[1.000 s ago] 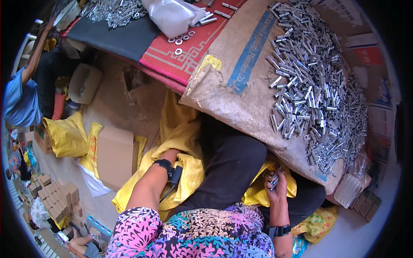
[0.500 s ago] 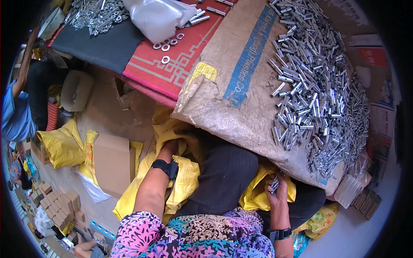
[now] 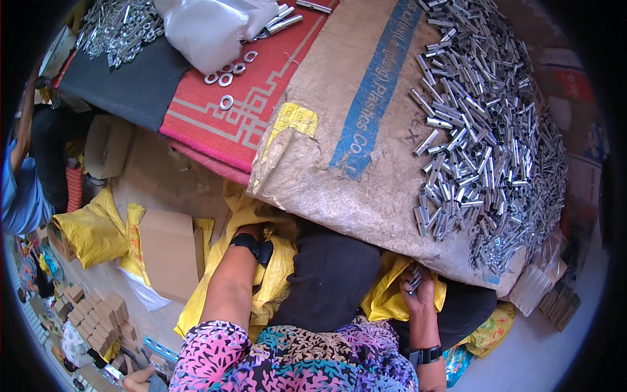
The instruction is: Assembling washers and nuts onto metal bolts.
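My left forearm (image 3: 228,287), with a black band at the wrist, reaches down into a yellow woven sack (image 3: 277,277). The sack's folds hide that hand's fingers and whatever they touch. Closed around several short shiny metal tubes (image 3: 414,279) is my right hand (image 3: 426,291), held low above another yellow sack (image 3: 385,294) beside my dark-trousered leg. It is close under the edge of the cardboard-covered table (image 3: 326,202). A large heap of similar metal tubes (image 3: 464,130) covers the right side of that cardboard.
Steel washers (image 3: 226,102) and a clear plastic bag (image 3: 215,32) lie on a red mat (image 3: 261,104). Small metal parts (image 3: 121,29) are heaped at the far left. A cardboard box (image 3: 168,251) and stuffed yellow sack (image 3: 95,228) stand on the floor. A person in blue (image 3: 25,186) is at left.
My left hand has gone deeper into the sack, its wrist band now nearer the opening. The whole view has shifted slightly. My right hand still grips the tubes in nearly the same place.
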`<control>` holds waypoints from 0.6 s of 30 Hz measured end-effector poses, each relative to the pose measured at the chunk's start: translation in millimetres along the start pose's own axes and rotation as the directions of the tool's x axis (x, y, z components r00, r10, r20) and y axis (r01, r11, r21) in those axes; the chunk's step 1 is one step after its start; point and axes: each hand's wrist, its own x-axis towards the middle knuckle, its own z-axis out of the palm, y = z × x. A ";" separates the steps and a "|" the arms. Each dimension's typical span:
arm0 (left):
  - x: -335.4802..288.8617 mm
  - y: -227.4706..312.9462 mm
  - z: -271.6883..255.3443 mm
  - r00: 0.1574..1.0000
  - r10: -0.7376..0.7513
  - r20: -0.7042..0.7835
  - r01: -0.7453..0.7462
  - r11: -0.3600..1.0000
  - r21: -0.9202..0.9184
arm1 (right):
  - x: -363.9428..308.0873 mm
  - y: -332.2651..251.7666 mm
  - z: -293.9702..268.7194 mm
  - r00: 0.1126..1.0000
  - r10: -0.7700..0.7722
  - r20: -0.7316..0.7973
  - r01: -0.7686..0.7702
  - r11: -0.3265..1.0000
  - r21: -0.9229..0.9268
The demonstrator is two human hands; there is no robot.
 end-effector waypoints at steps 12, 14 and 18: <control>5.2 -74.1 -13.1 0.981 0.106 0.165 -0.060 0.963 -0.265 | 6.6 7.3 -4.8 1.000 -0.019 -0.012 0.019 0.999 -0.037; 22.4 -69.0 -4.2 0.974 0.125 0.188 -0.062 0.949 -0.310 | 7.6 9.7 5.1 1.000 0.005 0.019 -0.004 0.999 -0.042; 49.4 -62.3 3.7 0.961 0.151 0.230 -0.053 0.923 -0.382 | 7.6 11.4 10.4 0.997 -0.021 -0.070 0.015 0.996 -0.085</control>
